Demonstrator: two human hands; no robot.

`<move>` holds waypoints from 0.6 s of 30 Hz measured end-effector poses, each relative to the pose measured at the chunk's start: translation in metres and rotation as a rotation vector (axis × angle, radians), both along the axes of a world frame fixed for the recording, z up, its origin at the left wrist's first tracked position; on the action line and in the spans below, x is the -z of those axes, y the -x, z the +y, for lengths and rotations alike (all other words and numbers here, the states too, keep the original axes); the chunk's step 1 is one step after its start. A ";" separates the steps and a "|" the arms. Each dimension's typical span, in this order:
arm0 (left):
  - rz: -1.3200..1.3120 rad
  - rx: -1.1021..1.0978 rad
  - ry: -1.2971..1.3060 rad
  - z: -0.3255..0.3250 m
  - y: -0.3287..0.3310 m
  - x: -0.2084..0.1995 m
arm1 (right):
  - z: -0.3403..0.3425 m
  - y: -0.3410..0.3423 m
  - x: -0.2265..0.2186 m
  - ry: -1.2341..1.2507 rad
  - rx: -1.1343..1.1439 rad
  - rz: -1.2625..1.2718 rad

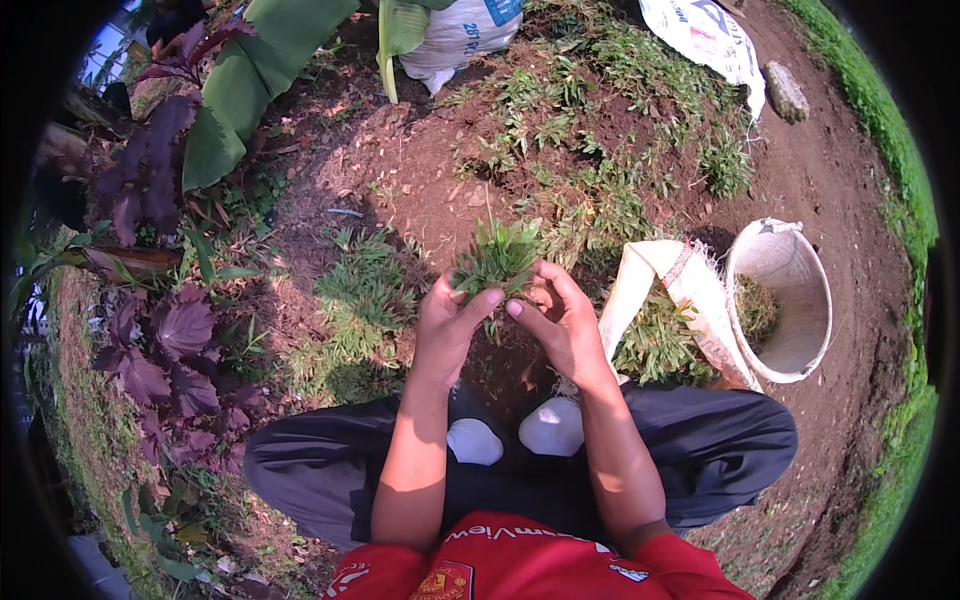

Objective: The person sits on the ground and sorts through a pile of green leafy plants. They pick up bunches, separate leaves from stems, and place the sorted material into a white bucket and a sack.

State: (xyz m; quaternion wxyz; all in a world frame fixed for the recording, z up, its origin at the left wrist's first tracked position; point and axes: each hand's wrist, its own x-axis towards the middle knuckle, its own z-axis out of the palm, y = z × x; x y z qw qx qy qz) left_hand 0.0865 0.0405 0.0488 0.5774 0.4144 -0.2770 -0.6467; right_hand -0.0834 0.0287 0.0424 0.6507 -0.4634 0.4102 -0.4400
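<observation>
Between my hands, above the soil in front of my knees, is a small bunch of green leafy plants (496,258). My left hand (447,322) grips its left side, with the thumb across the lower stems. My right hand (566,328) pinches the lower right of the same bunch, fingers curled and thumb near the other thumb. The roots are mostly hidden by my fingers. On the ground left of my hands lies a heap of similar plants (365,285). Right of them, a pale woven sack (630,282) lies open with more greenery in it.
A whitish bucket (805,310) with some plant matter inside leans at the right. Cut plants (610,180) cover the soil ahead. Far off are a stuffed white sack (465,45), a flat sack (705,40) and a stone (787,92). Purple-leaved plants (180,330) grow at left.
</observation>
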 end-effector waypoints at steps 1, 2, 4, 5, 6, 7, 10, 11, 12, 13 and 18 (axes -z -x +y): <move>0.006 -0.009 -0.012 0.000 0.000 0.002 | 0.001 0.000 0.003 0.014 -0.001 -0.010; 0.014 -0.016 -0.022 -0.003 0.001 0.005 | 0.001 0.000 0.005 0.011 0.003 -0.006; 0.003 -0.008 -0.020 -0.006 0.000 0.009 | 0.000 0.002 0.008 -0.005 0.029 0.009; -0.019 0.000 -0.004 -0.007 -0.001 0.011 | -0.002 0.003 0.009 -0.014 0.045 0.018; -0.039 0.005 0.021 -0.009 -0.002 0.013 | -0.005 0.004 0.011 -0.021 0.060 0.026; -0.049 0.005 0.017 -0.010 -0.004 0.015 | -0.006 0.005 0.011 0.003 0.091 0.078; -0.069 -0.012 0.003 -0.012 -0.007 0.019 | -0.009 0.010 0.014 0.045 0.168 0.113; -0.071 -0.028 -0.003 -0.013 -0.009 0.020 | -0.009 0.013 0.015 0.012 0.176 0.111; -0.073 -0.048 -0.016 -0.014 -0.010 0.021 | -0.009 0.016 0.015 -0.022 0.172 0.100; -0.077 -0.060 -0.031 -0.014 -0.010 0.021 | -0.009 0.017 0.016 -0.074 0.185 0.099; -0.014 -0.074 -0.039 -0.012 -0.003 0.019 | -0.011 0.017 0.016 -0.138 0.194 -0.093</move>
